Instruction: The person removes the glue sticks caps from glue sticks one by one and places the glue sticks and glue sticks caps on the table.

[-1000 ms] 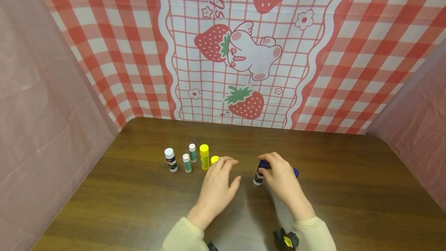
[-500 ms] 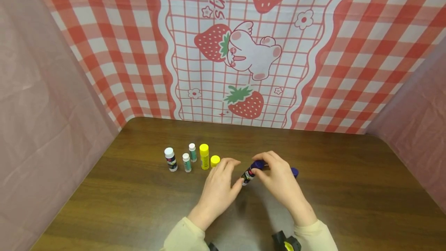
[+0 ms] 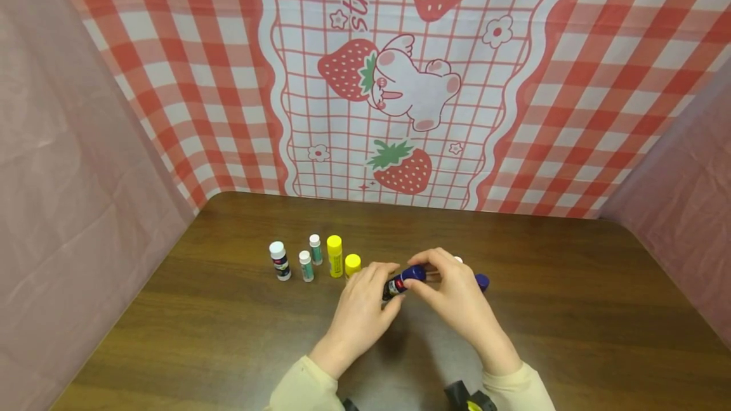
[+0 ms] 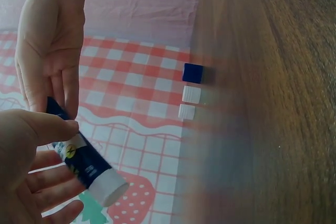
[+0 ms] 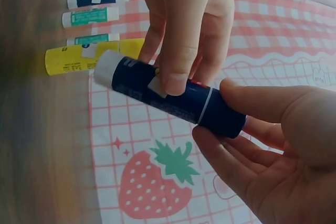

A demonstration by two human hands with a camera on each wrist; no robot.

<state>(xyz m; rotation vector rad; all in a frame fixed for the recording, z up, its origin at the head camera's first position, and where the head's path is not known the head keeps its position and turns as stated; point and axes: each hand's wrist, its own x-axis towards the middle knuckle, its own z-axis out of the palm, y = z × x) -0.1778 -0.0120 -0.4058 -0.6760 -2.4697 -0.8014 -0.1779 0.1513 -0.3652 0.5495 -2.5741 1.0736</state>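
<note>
A dark blue glue stick with a white base and a blue cap is held tilted between both hands, above the table. My left hand grips its body, thumb across the label and fingers behind, as the left wrist view shows. The right hand pinches the blue cap end between thumb and fingertips; in the right wrist view a thin white line shows at the cap's edge, where cap and body meet. Just left of the hands stands a yellow-capped glue stick, its lower part hidden behind the left hand.
Upright on the left stand a white-capped dark glue stick, two small green-and-white glue sticks and a taller yellow one. Right of the hands lie a loose blue cap and two white caps. A checked cloth hangs behind the table.
The right hand has lifted the dark blue glue stick from the table and tilted it leftward to the left hand. The left hand has closed round its body.
</note>
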